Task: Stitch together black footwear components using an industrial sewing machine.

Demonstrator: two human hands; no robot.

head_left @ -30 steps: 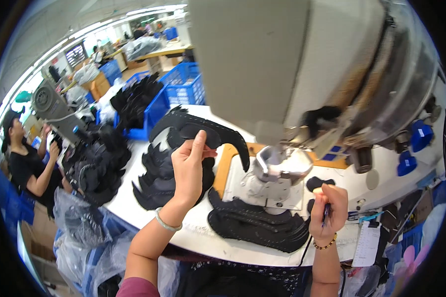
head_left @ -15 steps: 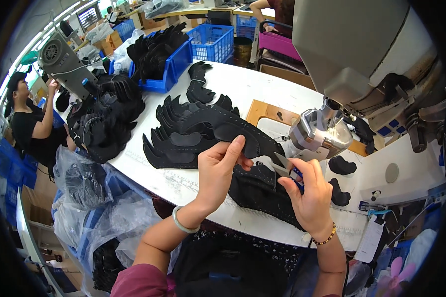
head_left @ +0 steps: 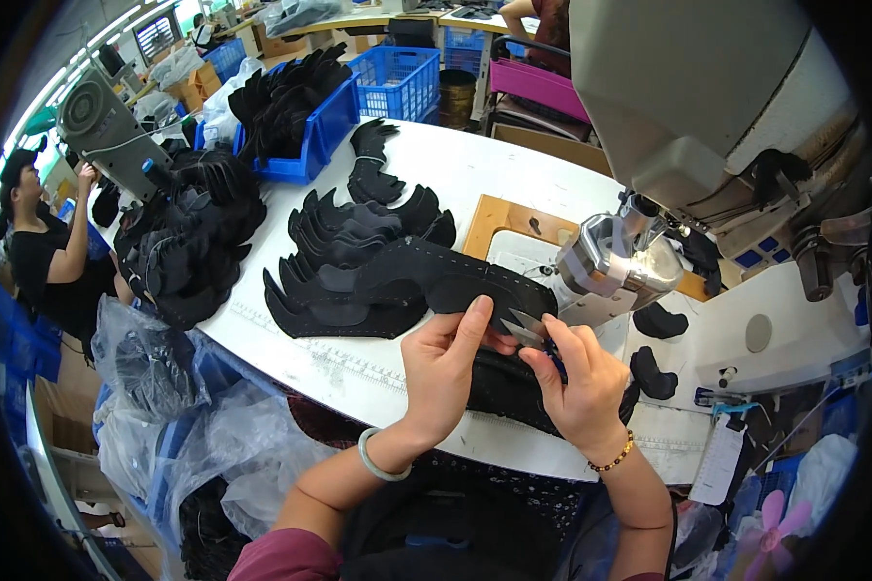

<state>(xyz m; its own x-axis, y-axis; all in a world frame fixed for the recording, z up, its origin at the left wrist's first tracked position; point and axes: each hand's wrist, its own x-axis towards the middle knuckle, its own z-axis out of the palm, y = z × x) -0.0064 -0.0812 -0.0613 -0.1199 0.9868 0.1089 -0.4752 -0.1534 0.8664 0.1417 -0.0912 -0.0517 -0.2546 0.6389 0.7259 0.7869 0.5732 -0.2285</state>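
My left hand [head_left: 440, 376] is closed, thumb on top, on the edge of a curved black fabric piece [head_left: 475, 281] with pale dashed stitching. In my right hand [head_left: 586, 387] is a pair of thread snips [head_left: 523, 331] with metal blades and a blue handle. The blades lie at the piece's near edge, close to my left fingertips. Some right fingers are hidden behind the snips. Under my hands, more black fabric [head_left: 512, 387] hangs over the table's near side. A fanned pile of similar black pieces [head_left: 344, 237] lies left of my left hand.
A sewing machine's metal head [head_left: 606, 254] stands just right of the piece. Two small black pads [head_left: 655, 373] lie beyond my right hand. A blue bin [head_left: 322, 140] and bundled black pieces [head_left: 189, 232] occupy the far left. A co-worker [head_left: 53, 242] stands at left.
The snips' blades have come left and down onto the piece's edge, with my right hand following. My left hand has shifted slightly right and down. The whole view has moved a little.
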